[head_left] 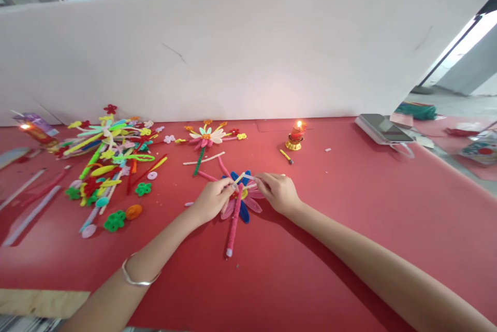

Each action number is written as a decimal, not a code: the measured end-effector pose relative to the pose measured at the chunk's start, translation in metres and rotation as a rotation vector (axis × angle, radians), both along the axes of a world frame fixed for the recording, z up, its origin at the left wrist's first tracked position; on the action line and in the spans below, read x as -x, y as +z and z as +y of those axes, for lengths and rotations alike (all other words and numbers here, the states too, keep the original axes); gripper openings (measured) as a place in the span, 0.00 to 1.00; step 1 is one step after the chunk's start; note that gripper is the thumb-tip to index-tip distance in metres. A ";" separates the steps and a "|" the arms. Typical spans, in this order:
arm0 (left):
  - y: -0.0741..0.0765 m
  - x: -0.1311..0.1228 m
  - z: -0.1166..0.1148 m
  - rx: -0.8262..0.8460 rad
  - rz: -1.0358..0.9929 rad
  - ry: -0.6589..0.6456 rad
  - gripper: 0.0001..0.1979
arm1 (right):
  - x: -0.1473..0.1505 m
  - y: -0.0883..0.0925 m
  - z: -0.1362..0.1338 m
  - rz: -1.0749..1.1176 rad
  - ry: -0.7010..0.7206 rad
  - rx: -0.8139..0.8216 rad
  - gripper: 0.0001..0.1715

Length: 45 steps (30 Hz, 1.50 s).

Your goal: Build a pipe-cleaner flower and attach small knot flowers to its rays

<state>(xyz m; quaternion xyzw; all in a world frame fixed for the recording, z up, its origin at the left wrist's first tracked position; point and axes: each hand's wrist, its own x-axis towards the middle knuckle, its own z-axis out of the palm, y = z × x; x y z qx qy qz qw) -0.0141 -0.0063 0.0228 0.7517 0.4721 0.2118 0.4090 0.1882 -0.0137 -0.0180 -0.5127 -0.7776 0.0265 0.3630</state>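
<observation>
A pipe-cleaner flower (244, 213) with blue and pink petals lies at the middle of the table, its pink wrapped stem (233, 228) pointing toward me. Over its centre, my left hand (213, 200) is closed in a pinch on a thin pale-yellow pipe cleaner (239, 178). Fingertips of my right hand (281, 193) pinch a pale pinkish pipe-cleaner strand (249, 177) whose end meets the yellow one. Whether the two strands are joined, I cannot tell. Pink strands (223, 166) stick out from behind my left hand. The flower's far side is partly hidden by my fingers.
Behind stands another pipe-cleaner flower (207, 138) with a green stem. A lit red candle (297, 135) burns beyond my right hand; a second lit candle (39, 135) is far left. Loose colourful flower pieces (104, 166) pile up left. A phone (384, 128) lies right, before a white board (240, 62).
</observation>
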 end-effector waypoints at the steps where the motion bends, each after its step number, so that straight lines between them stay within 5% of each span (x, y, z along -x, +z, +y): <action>1: 0.000 0.000 -0.001 -0.025 0.022 0.007 0.14 | 0.000 -0.001 0.000 -0.005 -0.006 -0.012 0.19; 23: -0.002 -0.006 -0.009 -0.539 0.752 -0.005 0.17 | 0.004 -0.007 0.000 -0.044 -0.086 -0.186 0.17; 45: 0.003 -0.009 -0.011 -0.441 0.564 0.012 0.16 | 0.003 -0.005 -0.001 -0.052 -0.103 -0.156 0.14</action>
